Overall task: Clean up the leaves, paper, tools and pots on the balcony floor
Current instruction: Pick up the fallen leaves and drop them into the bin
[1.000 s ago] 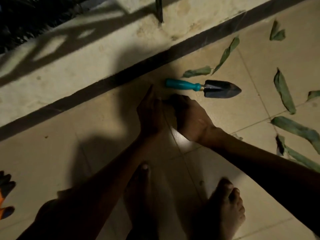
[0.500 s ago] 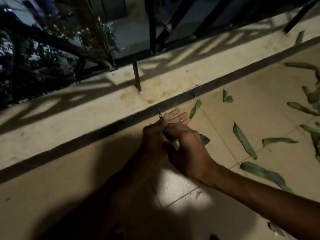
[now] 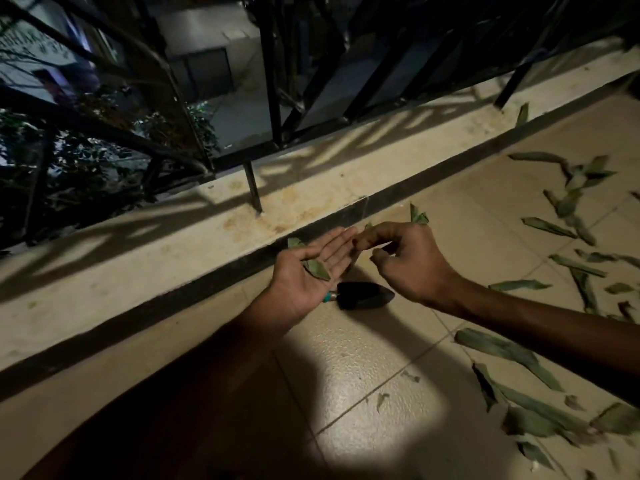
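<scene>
Leaves gathered by hand at the balcony edge; trowel waits on the floor

Far left, railing [image 3: 270, 98] and ledge [image 3: 173, 244], dim. Left hand [image 3: 311, 268] palm up, fingers straight, a leaf [image 3: 317, 268] lying loose in the palm. Right hand [image 3: 401, 261] just beside it, fingers curled; something small seems pinched at the fingertips [image 3: 363, 239] over the left fingers, too dark to be sure. Trowel [image 3: 363, 295] on the floor [image 3: 363, 410] below and between the hands, long axis left-right, blade tip toward the right, handle end under the left hand. Right of the right arm, many leaves [image 3: 512, 353] lie scattered, so the right hand is nearer them, the left serving as tray
</scene>
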